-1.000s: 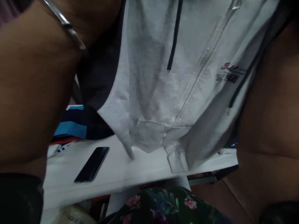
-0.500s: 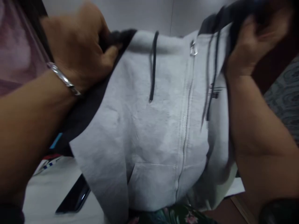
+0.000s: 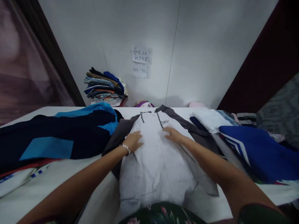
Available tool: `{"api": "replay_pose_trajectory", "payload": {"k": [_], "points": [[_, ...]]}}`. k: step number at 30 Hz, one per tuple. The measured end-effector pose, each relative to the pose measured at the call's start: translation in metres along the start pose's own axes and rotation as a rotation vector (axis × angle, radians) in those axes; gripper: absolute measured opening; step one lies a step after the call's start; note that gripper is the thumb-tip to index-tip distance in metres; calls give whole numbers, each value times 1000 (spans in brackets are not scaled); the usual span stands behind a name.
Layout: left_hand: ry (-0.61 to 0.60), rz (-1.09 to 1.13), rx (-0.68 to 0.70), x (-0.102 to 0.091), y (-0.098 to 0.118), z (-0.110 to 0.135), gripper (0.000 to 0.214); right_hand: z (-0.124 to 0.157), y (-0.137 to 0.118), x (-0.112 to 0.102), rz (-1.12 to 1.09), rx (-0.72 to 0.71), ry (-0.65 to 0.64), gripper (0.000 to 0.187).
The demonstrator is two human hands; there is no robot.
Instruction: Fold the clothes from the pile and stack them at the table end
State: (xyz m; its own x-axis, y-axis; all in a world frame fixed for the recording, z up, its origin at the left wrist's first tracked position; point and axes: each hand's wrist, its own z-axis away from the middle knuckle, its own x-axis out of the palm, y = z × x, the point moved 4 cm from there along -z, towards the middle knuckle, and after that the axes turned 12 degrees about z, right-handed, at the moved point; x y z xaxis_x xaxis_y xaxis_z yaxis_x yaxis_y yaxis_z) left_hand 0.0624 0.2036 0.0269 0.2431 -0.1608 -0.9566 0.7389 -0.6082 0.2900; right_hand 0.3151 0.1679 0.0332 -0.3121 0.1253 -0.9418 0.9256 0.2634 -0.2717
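Note:
A light grey zip hoodie [image 3: 158,161] with dark grey sleeves and black drawstrings lies face up on the white table [image 3: 70,174], its hood towards the wall. My left hand [image 3: 133,140], a silver bracelet on its wrist, rests flat on the hoodie's chest left of the zip. My right hand [image 3: 172,134] lies flat on the chest right of the zip. Both hands have their fingers stretched out and hold nothing.
A dark navy and light blue garment [image 3: 58,137] lies left of the hoodie. A royal blue garment [image 3: 257,149] and white folded clothes [image 3: 210,119] lie to the right. A stack of folded clothes [image 3: 105,87] stands by the wall, under two paper notes [image 3: 141,60].
The hoodie, held up by its shoulders in both hands, has been laid flat on the table. Both hands let go and now press flat on its chest. The phone is no longer visible.

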Motion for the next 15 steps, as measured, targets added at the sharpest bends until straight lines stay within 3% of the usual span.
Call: {"api": "replay_pose_trajectory", "payload": {"k": [2, 5, 9, 12, 15], "points": [[-21, 71, 5, 30, -4, 30, 37, 46, 2, 30, 18, -46, -179, 44], [30, 188, -76, 40, -14, 64, 39, 100, 14, 29, -38, -15, -207, 44], [186, 347, -196, 36, -25, 105, 44, 158, 39, -1, -137, 151, 8, 42], [267, 386, -304, 40, -19, 139, 54, 207, 65, -8, -225, 469, 188, 47], [314, 379, -377, 43, 3, 168, 64, 250, 74, -1, -449, 733, 282, 58]]}}
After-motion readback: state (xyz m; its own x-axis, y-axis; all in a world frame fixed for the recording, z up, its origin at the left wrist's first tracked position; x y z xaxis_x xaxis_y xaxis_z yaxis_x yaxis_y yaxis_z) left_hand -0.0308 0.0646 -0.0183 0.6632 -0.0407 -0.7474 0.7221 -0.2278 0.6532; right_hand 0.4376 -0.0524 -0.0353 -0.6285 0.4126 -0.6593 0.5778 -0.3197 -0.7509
